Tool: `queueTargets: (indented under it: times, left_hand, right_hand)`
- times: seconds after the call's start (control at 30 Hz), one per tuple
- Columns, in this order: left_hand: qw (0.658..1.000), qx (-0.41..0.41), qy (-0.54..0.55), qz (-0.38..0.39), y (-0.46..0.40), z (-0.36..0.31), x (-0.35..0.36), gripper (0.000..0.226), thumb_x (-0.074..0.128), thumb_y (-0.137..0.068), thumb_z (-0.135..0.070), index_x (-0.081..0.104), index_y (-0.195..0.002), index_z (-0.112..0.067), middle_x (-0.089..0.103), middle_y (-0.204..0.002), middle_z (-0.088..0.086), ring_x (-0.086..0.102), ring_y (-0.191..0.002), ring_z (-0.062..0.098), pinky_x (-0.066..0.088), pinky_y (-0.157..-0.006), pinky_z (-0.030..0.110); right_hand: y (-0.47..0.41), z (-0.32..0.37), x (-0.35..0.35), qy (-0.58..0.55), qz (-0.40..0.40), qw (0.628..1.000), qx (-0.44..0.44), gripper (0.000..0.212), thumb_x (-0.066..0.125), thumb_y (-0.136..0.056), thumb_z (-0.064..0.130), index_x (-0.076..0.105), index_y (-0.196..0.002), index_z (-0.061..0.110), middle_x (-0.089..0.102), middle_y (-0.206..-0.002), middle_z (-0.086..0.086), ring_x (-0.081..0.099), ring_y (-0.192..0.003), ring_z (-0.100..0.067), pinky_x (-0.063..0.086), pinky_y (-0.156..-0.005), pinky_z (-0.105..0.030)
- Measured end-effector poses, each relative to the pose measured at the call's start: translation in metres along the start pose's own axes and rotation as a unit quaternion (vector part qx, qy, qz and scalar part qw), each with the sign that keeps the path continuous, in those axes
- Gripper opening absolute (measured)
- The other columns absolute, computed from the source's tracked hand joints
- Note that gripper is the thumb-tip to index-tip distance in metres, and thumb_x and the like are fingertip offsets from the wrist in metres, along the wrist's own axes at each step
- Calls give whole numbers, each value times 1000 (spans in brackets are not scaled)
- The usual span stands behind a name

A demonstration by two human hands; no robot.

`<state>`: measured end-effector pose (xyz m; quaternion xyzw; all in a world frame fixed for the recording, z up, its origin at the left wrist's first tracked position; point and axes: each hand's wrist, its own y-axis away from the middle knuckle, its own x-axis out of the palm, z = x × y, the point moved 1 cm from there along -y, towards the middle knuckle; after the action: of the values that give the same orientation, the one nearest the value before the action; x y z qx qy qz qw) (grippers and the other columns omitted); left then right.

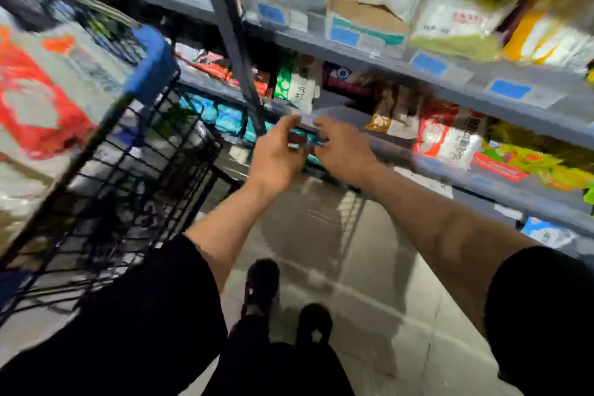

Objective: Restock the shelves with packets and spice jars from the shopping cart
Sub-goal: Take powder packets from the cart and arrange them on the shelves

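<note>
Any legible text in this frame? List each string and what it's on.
None readable; motion blur throughout.
Red print on the white packet, top shelf: blurred.
White lettering on the red tag: blurred.
Blue shelf-edge labels: blurred.
Teal packet held by left hand and right hand: nothing legible.

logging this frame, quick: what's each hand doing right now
Left hand: fingers curled on one end of a teal packet.
Right hand: fingers holding the same packet's other end.
</note>
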<state>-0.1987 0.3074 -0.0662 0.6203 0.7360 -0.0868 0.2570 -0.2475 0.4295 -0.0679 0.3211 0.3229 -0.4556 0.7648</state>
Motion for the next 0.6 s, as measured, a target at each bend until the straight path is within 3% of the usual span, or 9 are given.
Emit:
queueTargets:
  times: [0.1, 0.2, 0.3, 0.43, 0.6]
  left_hand:
    - [993, 51, 44, -95, 48, -21, -95, 43, 62, -79, -20, 55, -121, -16, 70, -94, -2, 68, -85, 18, 55, -84, 36]
    - [974, 50, 70, -211, 79, -29, -182, 42, 59, -79, -19, 52, -120, -26, 68, -98, -3, 68, -85, 15, 56, -85, 43]
    - [951, 52, 56, -298, 98, -22, -258, 39, 61, -86, -11, 52, -122, -21, 65, -99, -7, 65, -82, 2, 56, -82, 35]
    - [936, -14, 15, -352, 116, 19, -327, 36, 63, -89, -7, 54, -124, -9, 62, -104, 0, 62, -87, 10, 54, -86, 35]
    - [950, -73, 12, -303, 116, 64, -353, 44, 64, -91, -11, 49, -132, -12, 58, -119, 0, 58, -102, 13, 47, -85, 28]
  right_hand:
    - [2, 100, -10, -55, -23, 994, -93, 41, 62, -82, 18, 56, -122, 11, 65, -93, -8, 59, -85, -22, 48, -84, -39]
    - [-2, 194, -12, -118, -30, 974, -192, 41, 63, -77, 18, 58, -116, 5, 56, -81, -2, 48, -67, -12, 48, -77, -40]
    - [-5, 272, -5, -88, 23, 970, -225, 42, 66, -84, 16, 55, -124, 9, 58, -90, 1, 52, -78, -20, 46, -84, -40]
    - [-12, 327, 28, -10, 77, 960, -270, 48, 66, -84, 23, 50, -128, 8, 61, -113, -14, 58, -103, -32, 45, -86, -37]
    - [-30, 337, 81, 123, 84, 978, -143, 54, 54, -90, 46, 45, -127, 8, 47, -127, -16, 45, -118, -35, 43, -93, -42]
